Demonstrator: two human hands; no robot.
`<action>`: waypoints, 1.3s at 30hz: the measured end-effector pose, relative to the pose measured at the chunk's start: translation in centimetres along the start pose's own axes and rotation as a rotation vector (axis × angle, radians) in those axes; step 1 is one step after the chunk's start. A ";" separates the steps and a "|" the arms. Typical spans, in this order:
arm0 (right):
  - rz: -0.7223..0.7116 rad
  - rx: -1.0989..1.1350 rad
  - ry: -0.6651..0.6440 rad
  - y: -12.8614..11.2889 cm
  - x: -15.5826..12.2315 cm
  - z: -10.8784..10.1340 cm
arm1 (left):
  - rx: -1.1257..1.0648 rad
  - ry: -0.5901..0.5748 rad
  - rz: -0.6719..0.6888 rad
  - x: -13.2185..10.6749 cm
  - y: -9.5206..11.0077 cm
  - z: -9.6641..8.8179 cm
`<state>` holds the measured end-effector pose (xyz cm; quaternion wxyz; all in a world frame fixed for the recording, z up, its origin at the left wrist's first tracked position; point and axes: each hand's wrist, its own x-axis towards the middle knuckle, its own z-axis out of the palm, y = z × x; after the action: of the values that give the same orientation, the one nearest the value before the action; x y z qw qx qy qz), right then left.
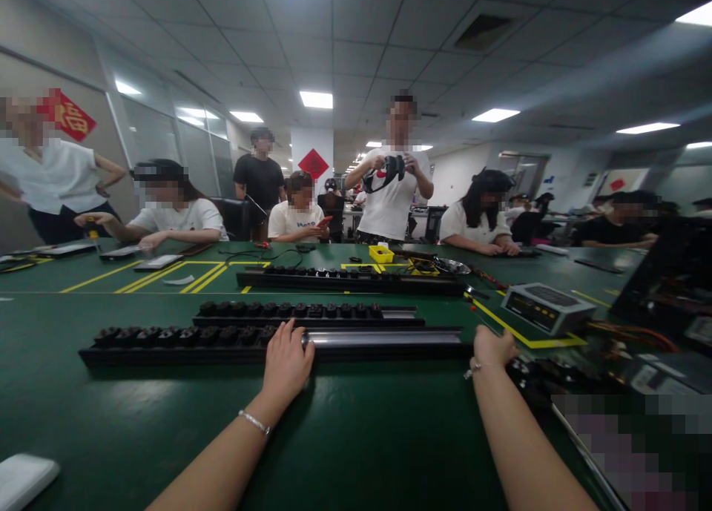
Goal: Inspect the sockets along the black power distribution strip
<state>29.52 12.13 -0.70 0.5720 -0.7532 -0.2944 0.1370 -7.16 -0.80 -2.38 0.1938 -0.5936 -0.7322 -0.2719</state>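
My left hand (289, 357) lies across a long black channel (383, 354) in front of me, fingers stretched over the right end of a row of black round parts (189, 337). Right of this hand the channel shows a bare, shiny metal strip (383, 337). My right hand (492, 345) is at the channel's right end, its fingers curled and turned away from me. What those fingers hold, if anything, is hidden. Just behind lies a shorter black channel (400, 320) with a similar row of black parts (289, 310).
A third black channel (350, 281) lies farther back, near a yellow bin (381, 254). A grey power supply box (548, 308) with cables stands at right. A white object (25, 481) is at the near left. Several people sit or stand across the green table (367, 437).
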 end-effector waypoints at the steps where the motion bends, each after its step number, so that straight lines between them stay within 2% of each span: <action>1: -0.058 0.002 0.018 -0.3 -0.7 0.1 | 0.002 -0.010 0.007 0.0 0.0 0.0; 3: -0.268 -0.049 0.088 -0.9 -2.5 0.3 | 0.009 -0.022 0.014 0.0 0.0 -0.1; 5: -0.571 -0.152 0.103 -1.4 -4.6 0.5 | 0.028 -0.012 0.004 0.0 0.2 -0.5; 7: -0.822 -0.256 -0.013 -1.7 -6.5 0.8 | 0.059 0.029 -0.031 0.0 0.4 -0.9; 10: -0.983 -0.411 -0.226 -1.6 -8.5 1.4 | 0.088 0.070 -0.085 0.0 0.3 -1.2; 13: -1.005 -0.519 -0.430 -1.3 -9.0 1.7 | 0.089 0.067 -0.117 0.1 0.0 -0.9; 16: -0.997 -0.539 -0.508 -1.2 -8.8 1.7 | 0.088 0.045 -0.114 0.1 -0.3 -0.6; 20: -0.988 -0.529 -0.506 -1.3 -8.7 1.5 | 0.115 0.056 -0.145 0.1 -0.4 -0.6; 26: -0.977 -0.529 -0.522 -1.4 -8.7 1.5 | 0.090 0.024 -0.114 0.2 -0.4 -1.2; 29: -0.974 -0.530 -0.525 -1.4 -8.7 1.5 | 0.063 0.030 -0.158 0.4 -0.6 -1.2; 35: -0.963 -0.538 -0.535 -1.5 -8.8 1.4 | 0.053 0.036 -0.245 1.0 -1.9 -1.3; 39: -0.963 -0.538 -0.533 -1.6 -8.8 1.3 | 0.060 0.016 -0.226 1.4 -2.8 -1.9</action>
<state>21.42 8.17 -0.80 0.2663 -0.5933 -0.7590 -0.0323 -10.32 -1.32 -0.54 0.1854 -0.4991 -0.8007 -0.2744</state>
